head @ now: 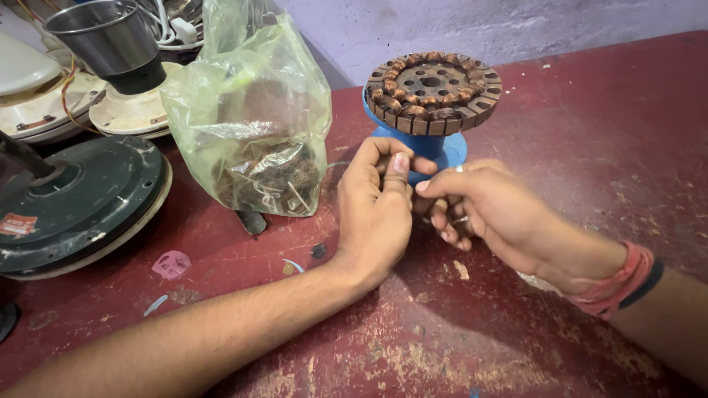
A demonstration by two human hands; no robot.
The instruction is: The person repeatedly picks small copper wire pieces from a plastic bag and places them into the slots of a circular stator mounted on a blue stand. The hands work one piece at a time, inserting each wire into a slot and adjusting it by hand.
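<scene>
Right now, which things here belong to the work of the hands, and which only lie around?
In use:
- left hand
- right hand
- wound stator
- blue stand

Lying about:
- plastic bag of scraps
- dark green fan cover
- metal cup
- white fan housings

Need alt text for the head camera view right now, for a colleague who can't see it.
Two bare hands, left hand and right hand, meet fingertip to fingertip before a blue stand carrying a copper-wound fan stator on a worn red table. A clear plastic bag of scraps and fan motor housings sit left.
</scene>
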